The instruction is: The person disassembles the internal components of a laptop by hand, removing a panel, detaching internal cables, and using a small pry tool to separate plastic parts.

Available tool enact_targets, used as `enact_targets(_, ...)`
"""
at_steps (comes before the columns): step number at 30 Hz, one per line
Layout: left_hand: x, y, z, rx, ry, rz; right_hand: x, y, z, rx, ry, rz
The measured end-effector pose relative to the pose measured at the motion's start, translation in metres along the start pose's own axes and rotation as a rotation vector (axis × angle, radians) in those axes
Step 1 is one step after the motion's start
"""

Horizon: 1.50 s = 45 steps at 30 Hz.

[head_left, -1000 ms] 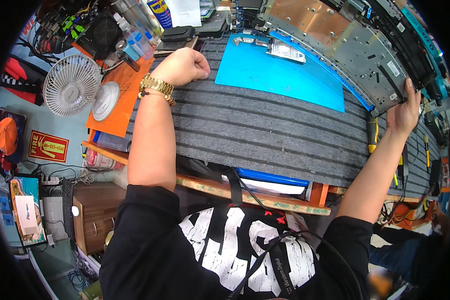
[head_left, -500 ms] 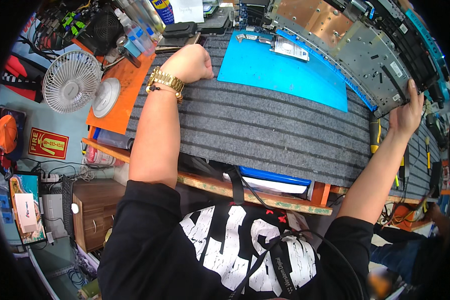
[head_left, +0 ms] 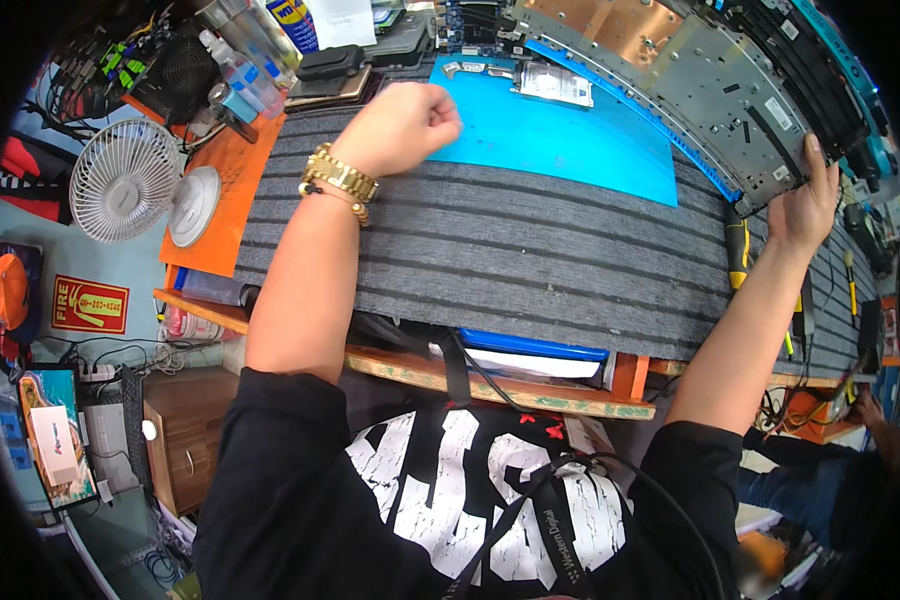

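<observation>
A flat silver-and-copper metal panel (head_left: 715, 95) fills the upper right of the frame, long axis slanting down rightward, blue-trimmed edge facing lower left. The right hand (head_left: 803, 205) clamps its lower corner; the left hand (head_left: 402, 125), fingers curled together, overlaps the bright-blue rectangular mat (head_left: 570, 150), upper centre.

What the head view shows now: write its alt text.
A bare right hand holds one end of a metal panel; the curled left hand is at the left edge of a blue mat bearing a hard drive.
</observation>
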<state>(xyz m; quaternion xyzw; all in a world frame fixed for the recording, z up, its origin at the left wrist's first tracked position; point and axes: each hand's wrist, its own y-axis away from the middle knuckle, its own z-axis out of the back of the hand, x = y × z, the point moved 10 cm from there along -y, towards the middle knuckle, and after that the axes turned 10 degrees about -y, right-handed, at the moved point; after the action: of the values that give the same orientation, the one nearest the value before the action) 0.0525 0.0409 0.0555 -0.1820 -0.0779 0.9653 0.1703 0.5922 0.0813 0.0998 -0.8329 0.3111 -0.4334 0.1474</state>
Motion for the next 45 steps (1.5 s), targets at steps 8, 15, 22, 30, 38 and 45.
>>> enact_targets(8, -0.027, -0.011, -0.017, -0.124, -0.01, -0.074, 0.003, 0.001, -0.005, -0.006, 0.001, 0.034)
enact_targets(15, 0.015, 0.005, 0.024, -0.103, -0.095, 0.018, 0.003, 0.0, -0.002, -0.018, 0.02, 0.048)
enact_targets(22, 0.045, 0.028, 0.02, 0.217, -0.092, 0.149, 0.003, 0.002, -0.002, -0.028, 0.004, 0.04)
enact_targets(30, 0.03, 0.018, 0.007, 0.24, -0.154, 0.147, 0.003, 0.001, -0.002, -0.008, -0.006, 0.036)
enact_targets(38, 0.033, 0.016, 0.0, 0.262, -0.178, 0.17, 0.004, 0.002, -0.007, 0.006, -0.01, 0.042)
enact_targets(45, 0.03, 0.013, -0.003, 0.223, -0.17, 0.093, 0.005, 0.002, -0.004, -0.032, 0.009, 0.054)
